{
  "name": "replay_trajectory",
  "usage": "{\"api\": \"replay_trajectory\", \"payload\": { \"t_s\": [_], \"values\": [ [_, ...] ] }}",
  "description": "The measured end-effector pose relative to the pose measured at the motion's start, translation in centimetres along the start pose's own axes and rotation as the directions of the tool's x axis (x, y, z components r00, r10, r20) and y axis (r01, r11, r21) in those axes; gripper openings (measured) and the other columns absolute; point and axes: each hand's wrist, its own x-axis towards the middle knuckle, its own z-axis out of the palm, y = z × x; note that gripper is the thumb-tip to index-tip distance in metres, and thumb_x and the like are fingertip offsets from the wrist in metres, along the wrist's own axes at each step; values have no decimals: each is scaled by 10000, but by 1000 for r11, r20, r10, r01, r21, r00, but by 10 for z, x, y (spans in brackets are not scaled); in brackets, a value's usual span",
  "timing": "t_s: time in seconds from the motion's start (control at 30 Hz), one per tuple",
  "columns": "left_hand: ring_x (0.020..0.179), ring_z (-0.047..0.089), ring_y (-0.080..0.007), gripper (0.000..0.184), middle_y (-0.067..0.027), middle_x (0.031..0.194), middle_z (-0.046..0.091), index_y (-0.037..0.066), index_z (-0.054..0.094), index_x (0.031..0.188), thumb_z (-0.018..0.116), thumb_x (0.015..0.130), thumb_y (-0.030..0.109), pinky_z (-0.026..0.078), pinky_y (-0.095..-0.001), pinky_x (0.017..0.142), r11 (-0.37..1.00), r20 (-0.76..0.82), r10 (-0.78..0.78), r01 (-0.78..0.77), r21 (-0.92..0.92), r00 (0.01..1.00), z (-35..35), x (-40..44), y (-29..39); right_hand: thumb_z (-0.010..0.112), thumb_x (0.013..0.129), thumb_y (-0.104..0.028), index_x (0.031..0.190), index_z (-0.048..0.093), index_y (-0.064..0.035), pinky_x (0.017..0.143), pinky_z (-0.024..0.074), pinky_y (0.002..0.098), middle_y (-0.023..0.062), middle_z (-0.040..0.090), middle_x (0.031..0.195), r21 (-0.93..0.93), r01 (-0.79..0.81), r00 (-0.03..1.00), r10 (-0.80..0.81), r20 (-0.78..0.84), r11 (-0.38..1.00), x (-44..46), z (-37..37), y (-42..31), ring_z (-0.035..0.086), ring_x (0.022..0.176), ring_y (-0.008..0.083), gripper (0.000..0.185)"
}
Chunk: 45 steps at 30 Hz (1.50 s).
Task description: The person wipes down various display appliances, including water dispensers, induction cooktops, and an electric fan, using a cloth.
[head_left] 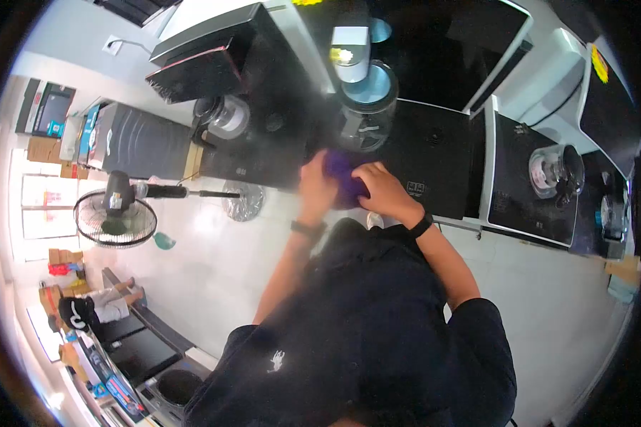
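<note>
A bunched purple cloth point(345, 179) is held between my two hands at the front edge of a black countertop point(278, 153). My left hand point(318, 181) grips the cloth from its left side, the fingers partly blurred. From the right, my right hand point(387, 189) has its fingers curled onto the same cloth. Just beyond the hands stands a clear glass jug point(367, 128) with a light blue top, beneath a white and silver appliance part point(351, 53). Dark bands circle both wrists.
Glass kettles stand on the counter at left point(228, 116) and right point(553, 171). A standing fan point(115, 217) is on the left over the pale floor point(221, 299). A person point(100, 309) is at the far lower left, near boxes and dark appliances.
</note>
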Motion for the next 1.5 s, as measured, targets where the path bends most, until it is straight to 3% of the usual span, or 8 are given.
{"api": "replay_trajectory", "payload": {
  "t_s": [0.1,0.13,0.33,0.63,0.73,1.3,1.37,1.5],
  "values": [
    [1091,550,-370,736,-176,1192,595,158,444,1408,589,699,23,443,-420,967,998,184,-59,62,-11,981,-21,16,31,700,688,-66,1379,405,-45,971,434,424,193,581,1167,204,-89,991,106,-75,975,1,-8,-11,530,1111,367,752],
    [1097,568,-343,761,-173,1188,599,192,439,1422,581,696,13,448,-397,969,997,192,64,-69,20,979,-18,19,26,697,686,-63,1397,378,-40,963,437,423,204,589,1143,236,-62,992,85,-91,970,4,-20,-22,544,1088,370,779],
    [1216,535,-334,699,-172,1306,569,114,474,1375,615,692,55,417,-396,1035,964,393,154,-52,-259,907,-10,32,13,732,695,-110,1321,419,7,918,475,455,252,618,1138,352,-148,969,207,-134,924,4,-16,-18,595,1072,423,709],
    [1133,581,-335,620,-171,1195,615,98,499,1308,604,700,41,445,-409,990,934,370,93,47,-353,924,-5,21,12,714,661,-95,1331,416,21,918,477,457,268,603,1154,262,-62,980,108,-166,963,5,-21,-24,590,1078,425,742],
    [1005,607,-217,569,-112,1058,625,97,493,1262,554,716,-51,464,-327,888,963,298,182,-108,-247,937,6,19,0,679,650,-82,1325,429,22,924,470,470,270,595,1166,145,-149,966,175,-188,978,12,-11,-22,583,1076,432,728],
    [986,638,-336,538,-192,1066,629,41,494,1212,565,683,-26,497,-386,855,916,71,360,-339,-213,930,17,9,-4,665,690,-152,1189,555,-17,902,485,486,259,628,1101,-21,-131,991,130,-42,991,35,-23,-19,598,1037,435,528],
    [984,623,-365,506,-196,1055,621,44,507,1184,576,686,-12,486,-412,859,900,165,339,-268,-343,926,10,9,2,666,702,-157,1178,555,-9,873,493,491,270,628,1079,-9,-116,985,116,129,993,41,-23,-7,605,1009,439,510],
    [969,590,-404,510,-199,1032,612,55,501,1181,600,681,20,459,-462,853,948,217,303,-269,-170,928,-13,3,31,659,714,-168,1156,564,-2,842,493,492,276,634,1040,7,-50,994,49,102,999,40,-12,11,614,980,438,482]
  ]
}}
